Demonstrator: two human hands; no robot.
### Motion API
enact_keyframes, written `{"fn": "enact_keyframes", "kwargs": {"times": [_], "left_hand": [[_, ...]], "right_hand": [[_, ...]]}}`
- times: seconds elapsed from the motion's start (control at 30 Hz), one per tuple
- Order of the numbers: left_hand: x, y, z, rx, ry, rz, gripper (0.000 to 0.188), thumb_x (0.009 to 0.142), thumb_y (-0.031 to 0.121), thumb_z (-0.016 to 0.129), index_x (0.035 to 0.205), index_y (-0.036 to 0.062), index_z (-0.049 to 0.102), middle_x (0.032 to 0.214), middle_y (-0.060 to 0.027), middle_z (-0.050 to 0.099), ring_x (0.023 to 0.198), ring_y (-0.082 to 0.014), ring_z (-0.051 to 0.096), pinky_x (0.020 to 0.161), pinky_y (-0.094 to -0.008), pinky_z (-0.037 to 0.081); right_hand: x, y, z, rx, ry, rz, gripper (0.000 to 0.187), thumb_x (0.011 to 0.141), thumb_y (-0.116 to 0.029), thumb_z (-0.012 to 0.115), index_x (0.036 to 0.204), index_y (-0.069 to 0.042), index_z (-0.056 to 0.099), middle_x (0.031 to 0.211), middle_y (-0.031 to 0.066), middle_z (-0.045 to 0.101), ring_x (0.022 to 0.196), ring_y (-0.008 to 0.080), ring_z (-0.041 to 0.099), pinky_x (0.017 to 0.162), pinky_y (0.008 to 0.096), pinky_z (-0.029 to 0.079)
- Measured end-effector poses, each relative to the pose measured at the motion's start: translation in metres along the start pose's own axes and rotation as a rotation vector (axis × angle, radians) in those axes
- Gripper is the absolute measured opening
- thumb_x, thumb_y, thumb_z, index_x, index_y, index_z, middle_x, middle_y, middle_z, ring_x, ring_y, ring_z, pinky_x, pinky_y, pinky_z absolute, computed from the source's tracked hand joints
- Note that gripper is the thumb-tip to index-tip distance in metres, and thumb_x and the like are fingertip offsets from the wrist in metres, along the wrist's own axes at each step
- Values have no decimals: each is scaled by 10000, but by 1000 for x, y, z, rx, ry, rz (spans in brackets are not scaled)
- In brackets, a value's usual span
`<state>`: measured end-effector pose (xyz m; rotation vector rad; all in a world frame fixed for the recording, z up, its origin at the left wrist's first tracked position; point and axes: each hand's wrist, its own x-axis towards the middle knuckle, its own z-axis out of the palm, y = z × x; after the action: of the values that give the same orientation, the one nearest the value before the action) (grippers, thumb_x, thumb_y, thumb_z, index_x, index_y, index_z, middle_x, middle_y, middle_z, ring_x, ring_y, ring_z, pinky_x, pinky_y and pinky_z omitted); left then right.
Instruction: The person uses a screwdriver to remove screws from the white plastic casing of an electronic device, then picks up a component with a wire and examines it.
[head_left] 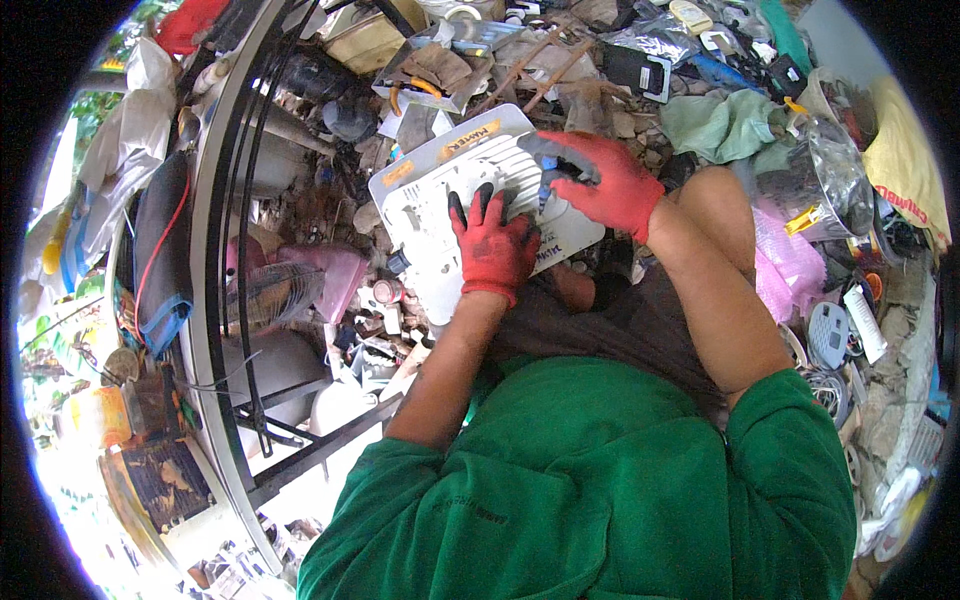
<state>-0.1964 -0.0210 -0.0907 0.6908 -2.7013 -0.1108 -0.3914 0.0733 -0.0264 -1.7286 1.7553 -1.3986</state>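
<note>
A white, rounded-corner housing (415, 225) with a ribbed surface and brownish patches along its far edge lies tilted in front of my lap. My left hand (492, 240), in a red glove with dark fingertips, rests on it with the fingers spread. My right hand (605, 180), gloved the same way, is closed on a slim blue tool (547, 188) above the housing's right side. The tool points down toward the housing; its kind and whether its tip touches cannot be made out. A dark round knob or connector (398, 262) sits at the housing's left edge.
Mixed scrap surrounds me. A dark metal frame (222, 200) stands on the left. Beyond the housing is a grey tray (470, 95) with a yellow-handled item. Green cloth (718, 125), pink bubble wrap (785, 260) and a clear plastic bag (835, 180) lie to the right.
</note>
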Motion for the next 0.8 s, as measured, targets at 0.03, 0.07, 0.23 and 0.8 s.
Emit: {"fn": "enact_keyframes", "kwargs": {"times": [0.03, 0.07, 0.23, 0.8], "left_hand": [[-1, 3, 3, 14, 27, 3, 248, 691, 355, 764, 889, 210, 728, 1281, -88, 532, 1301, -339, 409, 1086, -658, 193], [-3, 6, 5, 1, 45, -18, 225, 690, 341, 760, 870, 209, 735, 1281, -86, 530, 1298, -341, 410, 1090, -655, 188], [0, 11, 9, 6, 45, -37, 219, 707, 303, 742, 876, 169, 708, 1261, -127, 524, 1285, -353, 417, 1097, -656, 177], [5, 4, 21, -60, 137, 63, 307, 761, 232, 663, 996, 38, 625, 1213, -190, 542, 1197, -374, 487, 1093, -642, 198]], "right_hand": [[0, -1, -4, -6, 14, 3, 528, 790, -117, 626, 1311, -92, 544, 1222, 175, 622, 1121, 322, 606, 977, 375, 469], [0, 0, -5, 48, 33, 19, 514, 791, -118, 627, 1299, -82, 554, 1225, 173, 621, 1106, 304, 617, 967, 370, 476], [1, 6, -14, -44, 90, 113, 516, 783, -138, 640, 1293, -109, 565, 1164, 178, 648, 1056, 300, 640, 931, 372, 495], [-1, 11, -17, -98, 95, 133, 549, 781, -112, 648, 1321, -95, 552, 1153, 146, 661, 995, 199, 638, 890, 328, 498]]}}
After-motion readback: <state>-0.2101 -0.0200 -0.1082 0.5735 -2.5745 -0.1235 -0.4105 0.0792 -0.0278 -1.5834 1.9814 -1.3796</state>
